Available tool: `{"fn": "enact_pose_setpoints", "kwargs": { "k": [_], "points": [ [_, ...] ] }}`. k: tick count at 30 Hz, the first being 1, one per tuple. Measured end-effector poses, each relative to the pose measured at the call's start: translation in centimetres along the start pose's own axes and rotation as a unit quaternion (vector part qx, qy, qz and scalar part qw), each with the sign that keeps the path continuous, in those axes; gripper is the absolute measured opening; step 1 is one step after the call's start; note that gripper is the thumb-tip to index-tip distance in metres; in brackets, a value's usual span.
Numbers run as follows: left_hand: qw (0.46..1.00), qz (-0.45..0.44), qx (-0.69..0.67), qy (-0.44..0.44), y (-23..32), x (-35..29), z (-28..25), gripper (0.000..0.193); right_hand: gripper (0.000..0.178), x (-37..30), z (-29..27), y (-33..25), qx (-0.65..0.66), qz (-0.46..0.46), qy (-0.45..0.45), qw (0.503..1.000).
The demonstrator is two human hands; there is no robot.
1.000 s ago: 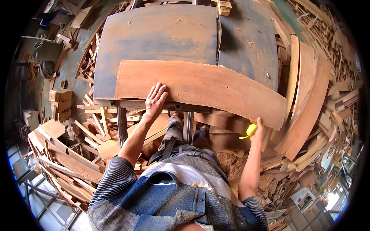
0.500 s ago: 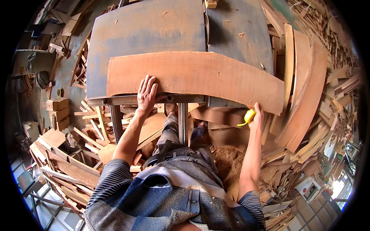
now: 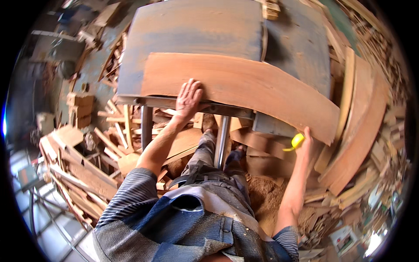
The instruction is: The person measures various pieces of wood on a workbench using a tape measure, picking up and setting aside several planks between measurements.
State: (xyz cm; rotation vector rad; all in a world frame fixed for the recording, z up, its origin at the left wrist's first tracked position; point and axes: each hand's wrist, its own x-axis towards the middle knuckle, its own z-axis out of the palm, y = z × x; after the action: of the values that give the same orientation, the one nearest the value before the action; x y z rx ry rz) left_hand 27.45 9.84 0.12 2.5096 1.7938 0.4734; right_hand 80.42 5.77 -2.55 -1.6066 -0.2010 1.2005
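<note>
A long, reddish-brown wooden board (image 3: 235,81) lies across the front of a grey-blue machine table (image 3: 192,30), its right end reaching past the table's edge. My left hand (image 3: 188,100) rests flat on the board's near edge, left of the middle, fingers stretched out. Close to the board's near right corner, my right hand (image 3: 307,140) is closed around a yellow tape measure (image 3: 297,140) with a short tongue hanging from it. Its fingertips are at the board's edge; whether they also grip the wood I cannot tell.
Large planks (image 3: 364,126) stand to the right of the table. Offcuts (image 3: 72,170) are heaped at the left, and stacked blocks (image 3: 80,109) stand beyond them. Sawdust (image 3: 264,196) covers the floor by my feet. A small wooden block stack (image 3: 271,9) sits at the table's far side.
The whole view has shifted, so table, board and hands appear farther right. Both hands keep about the same places on the board, and the tape measure stays in my right hand.
</note>
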Motion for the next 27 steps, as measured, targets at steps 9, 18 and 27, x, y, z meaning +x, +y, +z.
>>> {"fn": "enact_pose_setpoints", "kwargs": {
  "k": [9,18,27],
  "points": [
    [1.0,-0.003,0.004,0.019,0.0,-1.6,0.7,0.059,0.049,-1.0,-1.9,-0.5,-0.047,0.035,-0.012,0.998],
    [1.0,-0.003,-0.004,0.027,0.0,-1.3,0.8,0.058,0.053,-2.2,-1.4,-1.3,-0.044,0.018,0.009,0.999],
    [1.0,-0.01,0.009,0.01,-0.3,-0.3,0.5,0.063,0.045,-2.0,1.0,-1.2,-0.025,-0.072,0.041,0.996]
  ]
}}
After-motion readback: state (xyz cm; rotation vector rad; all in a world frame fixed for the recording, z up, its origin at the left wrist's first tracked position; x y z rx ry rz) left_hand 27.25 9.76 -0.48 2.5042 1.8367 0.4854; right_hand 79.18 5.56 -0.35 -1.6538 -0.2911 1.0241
